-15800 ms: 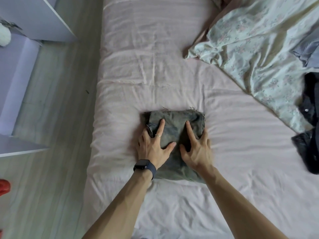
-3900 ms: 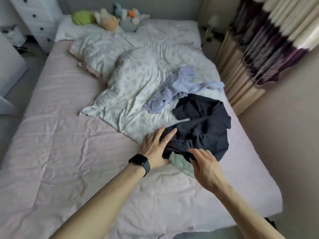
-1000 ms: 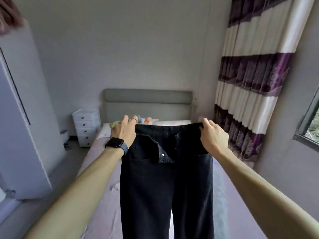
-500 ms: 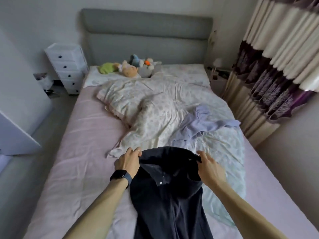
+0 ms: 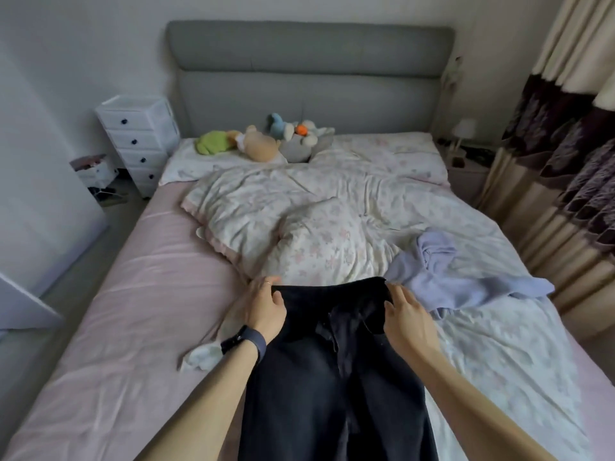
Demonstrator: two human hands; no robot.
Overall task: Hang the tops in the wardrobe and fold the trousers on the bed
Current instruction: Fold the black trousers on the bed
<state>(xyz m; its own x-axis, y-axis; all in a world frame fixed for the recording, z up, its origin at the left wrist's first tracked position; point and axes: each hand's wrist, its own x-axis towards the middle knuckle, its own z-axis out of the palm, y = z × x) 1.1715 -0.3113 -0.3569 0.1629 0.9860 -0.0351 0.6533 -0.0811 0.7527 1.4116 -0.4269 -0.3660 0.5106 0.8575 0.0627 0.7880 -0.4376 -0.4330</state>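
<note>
The black trousers (image 5: 332,377) lie front side up on the bed (image 5: 139,294), waistband toward the headboard (image 5: 309,71) and legs running down out of the bottom of the view; the fly is open and the fabric round it is rumpled. The waistband lies on the lower edge of the floral quilt (image 5: 316,221), which is bunched over the middle and right of the bed; the pink sheet is bare on the left side.

Both hands are at the waistband, one at each end. The left hand (image 5: 263,311) holds the left corner, thumb on top of the dark cloth and fingers curled over the edge behind it; a dark watch (image 5: 246,341) sits on that wrist. The right hand (image 5: 404,322) is at the right corner, its fingers fairly straight along the edge and the thumb on the cloth; whether it pinches the cloth or only rests on it I cannot tell.

A crumpled lilac top (image 5: 446,277) lies on the quilt just beside the right hand, touching the trousers' right corner. A small white cloth (image 5: 203,356) lies on the sheet near the left wrist. Soft toys (image 5: 266,141) are heaped by the pillows at the headboard; a white chest of drawers (image 5: 139,141) stands on the floor to the left of the bed; a striped curtain (image 5: 572,154) hangs along the right side; a white panel (image 5: 33,194) fills the left edge of the view.
</note>
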